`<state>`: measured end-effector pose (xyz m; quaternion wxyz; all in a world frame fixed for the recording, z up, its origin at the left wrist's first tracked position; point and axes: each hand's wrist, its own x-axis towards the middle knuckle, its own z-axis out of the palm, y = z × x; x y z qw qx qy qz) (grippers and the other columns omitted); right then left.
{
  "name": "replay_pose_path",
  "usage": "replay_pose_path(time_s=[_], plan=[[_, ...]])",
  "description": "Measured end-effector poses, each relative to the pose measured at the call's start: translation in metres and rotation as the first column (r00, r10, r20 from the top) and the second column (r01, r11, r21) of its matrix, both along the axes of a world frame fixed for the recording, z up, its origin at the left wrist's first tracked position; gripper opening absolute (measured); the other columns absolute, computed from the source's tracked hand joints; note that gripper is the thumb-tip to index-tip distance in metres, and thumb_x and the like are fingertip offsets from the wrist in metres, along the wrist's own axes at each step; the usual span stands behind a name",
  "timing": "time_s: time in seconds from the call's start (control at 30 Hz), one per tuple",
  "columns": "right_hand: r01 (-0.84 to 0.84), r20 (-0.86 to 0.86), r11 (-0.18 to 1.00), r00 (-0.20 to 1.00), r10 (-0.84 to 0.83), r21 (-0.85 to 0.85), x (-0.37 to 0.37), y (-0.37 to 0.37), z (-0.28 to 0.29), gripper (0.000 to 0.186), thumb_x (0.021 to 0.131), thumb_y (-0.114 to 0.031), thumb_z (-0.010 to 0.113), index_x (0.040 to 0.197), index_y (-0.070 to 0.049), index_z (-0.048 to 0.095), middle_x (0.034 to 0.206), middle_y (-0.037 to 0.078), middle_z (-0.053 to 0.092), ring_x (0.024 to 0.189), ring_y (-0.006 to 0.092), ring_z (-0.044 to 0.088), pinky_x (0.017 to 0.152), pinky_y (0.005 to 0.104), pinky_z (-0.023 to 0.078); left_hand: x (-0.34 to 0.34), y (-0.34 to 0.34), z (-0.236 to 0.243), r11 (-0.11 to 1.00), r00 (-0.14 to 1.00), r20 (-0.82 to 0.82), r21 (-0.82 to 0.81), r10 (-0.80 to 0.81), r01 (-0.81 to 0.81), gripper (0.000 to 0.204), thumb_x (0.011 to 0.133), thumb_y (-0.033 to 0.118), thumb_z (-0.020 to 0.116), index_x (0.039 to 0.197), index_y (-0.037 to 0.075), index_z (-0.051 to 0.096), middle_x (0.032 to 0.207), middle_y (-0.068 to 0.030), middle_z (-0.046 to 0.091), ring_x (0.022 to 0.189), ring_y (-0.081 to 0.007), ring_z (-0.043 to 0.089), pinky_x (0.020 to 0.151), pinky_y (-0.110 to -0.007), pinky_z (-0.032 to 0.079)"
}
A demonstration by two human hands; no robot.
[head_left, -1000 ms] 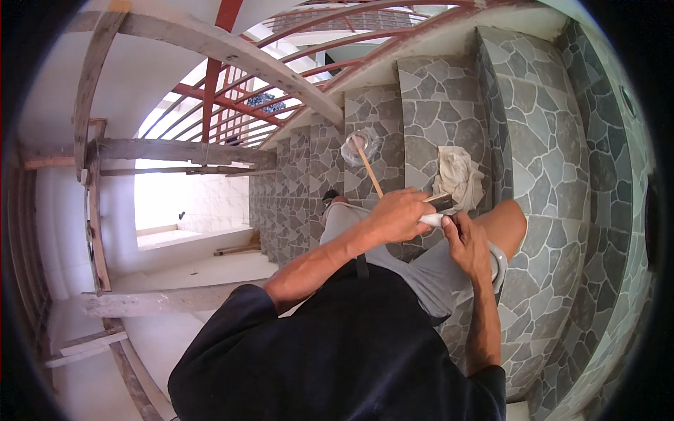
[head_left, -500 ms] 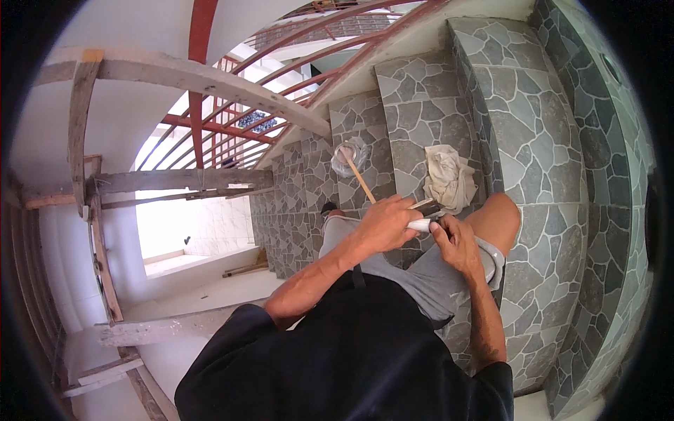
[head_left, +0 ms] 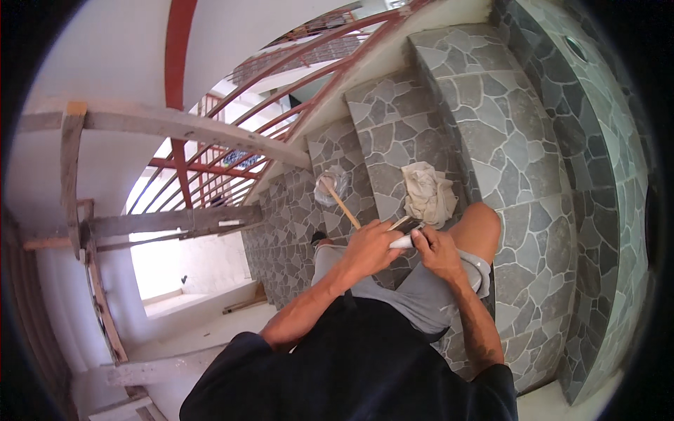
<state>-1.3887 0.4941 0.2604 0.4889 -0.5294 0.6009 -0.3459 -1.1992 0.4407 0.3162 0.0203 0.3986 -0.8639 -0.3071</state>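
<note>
My left hand (head_left: 368, 251) is closed round a white, tube-like piece (head_left: 401, 242) and a dark flat piece (head_left: 410, 224) with a pale edge. What kind of things these are cannot be made out. Thumb and fingers of my right hand (head_left: 437, 252) pinch at the right end of the white piece, partly hiding it. Beyond my left hand a round tub (head_left: 327, 184) wrapped in clear plastic sits on a step, with a light wooden stick (head_left: 344, 208) leaning out of it toward my knuckles. A crumpled beige cloth (head_left: 427, 195) lies on the step beyond my right hand.
Grey stone-patterned stair treads (head_left: 516, 151) rise to the right beside a tiled wall (head_left: 595, 119). A red metal railing (head_left: 281, 116) runs along the left side. Rough wooden beams (head_left: 175, 128) stand over a drop to the left. My knees are bent on the stairs.
The whole view has shifted, so the stairs, cloth and tub appear further left and lower. Both hands keep their hold, with the pieces still between them.
</note>
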Motion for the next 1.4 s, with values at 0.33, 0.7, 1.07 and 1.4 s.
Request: replay_pose_path(time_s=[0.33, 0.7, 1.07, 1.4], plan=[[0.007, -0.117, 1.0, 0.993, -0.004, 0.026, -0.006, -0.011, 0.002, 0.05, 0.097, -0.044, 0.052, 0.078, 0.001, 0.063, 0.072, 0.026, 0.063, 0.077, 0.0443, 0.064, 0.067, 0.0489, 0.049, -0.011, -0.005, -0.004, 0.992, 0.996, -0.017, -0.089, 0.088, -0.089, 0.031, 0.074, 0.016, 0.078, 0.104, 0.009, 0.071, 0.103, -0.0134, 0.066, 0.095, -0.0359, 0.062, 0.082, -0.043, 0.05], [-0.191, -0.128, 0.973, 0.97, 0.208, 0.13, -0.055, -0.032, 0.057, 0.057, 0.096, -0.054, 0.046, 0.087, 0.0, 0.066, 0.081, 0.027, 0.066, 0.077, 0.0435, 0.065, 0.065, 0.052, 0.048, -0.028, -0.013, -0.002, 0.987, 0.989, -0.034, -0.071, 0.143, -0.145, 0.031, 0.074, 0.021, 0.079, 0.1, 0.005, 0.071, 0.088, -0.0175, 0.064, 0.085, -0.0382, 0.061, 0.074, -0.046, 0.049], [0.19, -0.766, 0.848, 0.368, -0.528, -0.494, -0.326, -0.256, 0.104, 0.05, 0.085, -0.04, 0.066, 0.107, 0.005, 0.06, 0.119, 0.03, 0.055, 0.11, 0.0432, 0.058, 0.089, 0.0491, 0.051, -0.009, -0.001, -0.022, 0.935, 0.929, -0.103, 0.064, 0.355, -0.35, 0.031, 0.073, 0.026, 0.08, 0.092, 0.003, 0.073, 0.08, -0.0186, 0.068, 0.074, -0.0342, 0.065, 0.069, -0.04, 0.05], [0.364, -0.92, 0.914, 0.267, -0.286, -0.179, -0.431, -0.324, 0.092, 0.097, 0.081, -0.057, 0.07, 0.148, 0.0, 0.029, 0.152, 0.025, 0.032, 0.142, 0.0414, 0.031, 0.111, 0.0571, 0.032, 0.035, 0.034, -0.013, 0.646, 0.643, -0.139, 0.342, 0.753, -0.682, 0.032, 0.076, 0.021, 0.08, 0.092, -0.004, 0.069, 0.079, -0.0089, 0.07, 0.074, -0.0127, 0.065, 0.069, -0.03, 0.052]])
